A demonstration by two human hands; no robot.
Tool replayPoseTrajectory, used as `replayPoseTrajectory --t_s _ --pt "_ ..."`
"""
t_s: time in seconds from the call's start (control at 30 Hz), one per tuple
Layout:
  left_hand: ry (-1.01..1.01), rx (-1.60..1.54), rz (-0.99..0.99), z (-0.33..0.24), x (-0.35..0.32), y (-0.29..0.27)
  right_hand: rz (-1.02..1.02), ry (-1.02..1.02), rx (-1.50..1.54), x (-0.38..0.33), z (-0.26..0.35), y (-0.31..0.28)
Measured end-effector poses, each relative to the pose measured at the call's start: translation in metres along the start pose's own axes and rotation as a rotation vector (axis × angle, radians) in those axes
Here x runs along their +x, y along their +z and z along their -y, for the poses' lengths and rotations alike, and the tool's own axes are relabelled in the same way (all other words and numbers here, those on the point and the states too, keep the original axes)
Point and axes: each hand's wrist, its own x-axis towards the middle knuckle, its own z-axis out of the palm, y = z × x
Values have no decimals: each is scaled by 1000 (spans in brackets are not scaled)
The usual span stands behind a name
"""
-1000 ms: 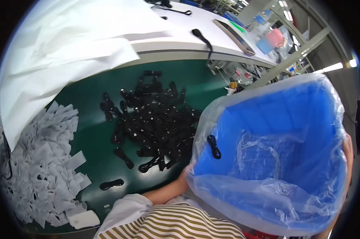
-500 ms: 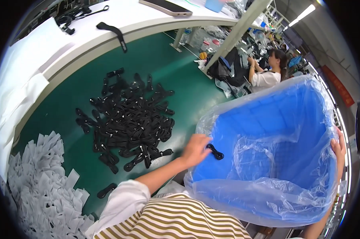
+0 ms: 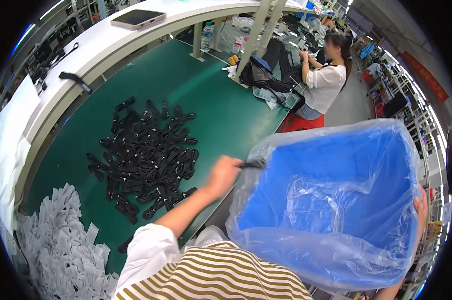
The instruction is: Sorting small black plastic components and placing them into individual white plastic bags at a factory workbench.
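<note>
The left hand (image 3: 222, 176) is closed on a blurred black cord bundle (image 3: 252, 164) at the left rim of the bin (image 3: 321, 160), long axis pointing toward the bin's open mouth. The right hand (image 3: 421, 206), farther from the bundle, clasps the bin's right rim. The desk (image 3: 211, 120) edge runs left of the bin.

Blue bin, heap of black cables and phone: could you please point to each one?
Blue bin (image 3: 328, 157), head view: on its far inner wall.
Heap of black cables (image 3: 148, 155), head view: on the heap's middle.
Phone (image 3: 137, 18), head view: on its dark screen.
</note>
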Motion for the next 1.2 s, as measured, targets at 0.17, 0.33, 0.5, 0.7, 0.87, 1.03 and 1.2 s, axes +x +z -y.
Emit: replayPoseTrajectory --t_s 0.17,0.33,0.5,0.7,0.87,1.03,1.2 --pt "-310 531 -117 63 -29 -107 -76 219 30 25 -119 12" --pt "-364 925 -9 11 -97 -121 -42 286 -339 44 -295 107" --pt "-779 775 26 -36 -156 -73 -201 660 436 64 -482 255" --pt "-1070 963 -138 -95 -206 -65 -398 985 579 113 -590 335" --pt "-1144 1219 -378 -89 -267 -85 -552 1013 388 116 -753 333" --pt "-1352 1381 -550 -107 -331 -130 -136 1379 600 9 -723 484" --pt "-1473 1191 -493 -47 -306 -144 -267 1667 762 -5 -719 550"
